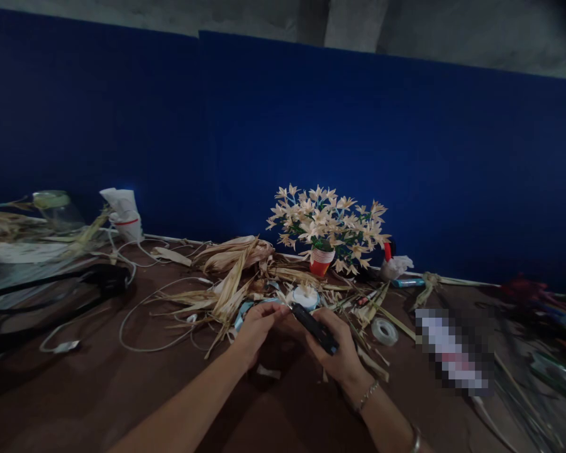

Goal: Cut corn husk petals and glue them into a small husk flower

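Note:
My right hand [340, 350] is closed around a long black tool [314, 328] that points up and left. My left hand [256, 328] has its fingers pinched together at the tool's tip; what it pinches is too small to make out. Both hands hover over a brown table [99, 396]. Just beyond them lies a white round object [305, 296] and a heap of dried straw-coloured leaves [233, 277].
A red cup of cream paper flowers [327, 229] stands at the back centre against a blue wall. A roll of clear tape [385, 331] lies right of my hands. White cables [136, 314], a black device [106, 280] and a glass jar [56, 211] occupy the left.

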The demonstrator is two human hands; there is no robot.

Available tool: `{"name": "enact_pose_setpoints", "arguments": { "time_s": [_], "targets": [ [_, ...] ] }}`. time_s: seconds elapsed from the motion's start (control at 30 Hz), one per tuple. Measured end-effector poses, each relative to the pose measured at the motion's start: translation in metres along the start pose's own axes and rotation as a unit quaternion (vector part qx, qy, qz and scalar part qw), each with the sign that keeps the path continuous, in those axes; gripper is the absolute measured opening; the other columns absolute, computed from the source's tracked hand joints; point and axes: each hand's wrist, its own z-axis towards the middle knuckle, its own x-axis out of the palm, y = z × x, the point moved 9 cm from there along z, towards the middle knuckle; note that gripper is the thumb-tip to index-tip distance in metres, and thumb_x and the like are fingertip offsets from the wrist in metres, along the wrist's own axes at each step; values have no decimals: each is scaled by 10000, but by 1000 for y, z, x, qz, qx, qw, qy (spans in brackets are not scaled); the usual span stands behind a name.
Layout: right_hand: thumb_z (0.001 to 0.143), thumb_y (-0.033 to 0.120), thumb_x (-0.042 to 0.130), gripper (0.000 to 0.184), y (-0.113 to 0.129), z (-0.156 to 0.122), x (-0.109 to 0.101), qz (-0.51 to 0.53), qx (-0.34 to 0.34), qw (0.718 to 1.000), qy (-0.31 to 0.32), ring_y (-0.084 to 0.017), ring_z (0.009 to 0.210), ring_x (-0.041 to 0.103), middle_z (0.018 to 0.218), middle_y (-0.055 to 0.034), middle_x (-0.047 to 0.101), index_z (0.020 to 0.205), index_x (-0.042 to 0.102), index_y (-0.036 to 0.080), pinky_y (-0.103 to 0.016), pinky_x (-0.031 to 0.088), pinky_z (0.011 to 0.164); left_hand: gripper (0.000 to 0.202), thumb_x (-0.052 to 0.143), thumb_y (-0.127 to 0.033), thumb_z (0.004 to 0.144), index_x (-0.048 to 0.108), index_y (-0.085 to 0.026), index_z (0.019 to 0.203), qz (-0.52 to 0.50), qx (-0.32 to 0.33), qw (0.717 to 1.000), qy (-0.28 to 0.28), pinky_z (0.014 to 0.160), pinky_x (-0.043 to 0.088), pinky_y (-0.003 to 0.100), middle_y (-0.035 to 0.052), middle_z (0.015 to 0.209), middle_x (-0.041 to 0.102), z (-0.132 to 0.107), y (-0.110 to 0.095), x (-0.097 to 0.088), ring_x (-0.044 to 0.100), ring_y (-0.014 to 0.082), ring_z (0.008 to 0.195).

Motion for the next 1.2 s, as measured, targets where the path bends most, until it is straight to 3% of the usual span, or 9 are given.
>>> {"name": "enact_pose_setpoints", "arguments": {
  "time_s": [1.2],
  "targets": [
    [626,92,502,116,-1,0,-2,-9,-1,1000,-6,-148,647,495,706,-14,517,630,451,197,-254,409,583,259,732,-357,575,604,-137,625,14,1,1000,-2,527,392,195,-14,565,591,-1,-3,1,524,95,507]
  ]
}}
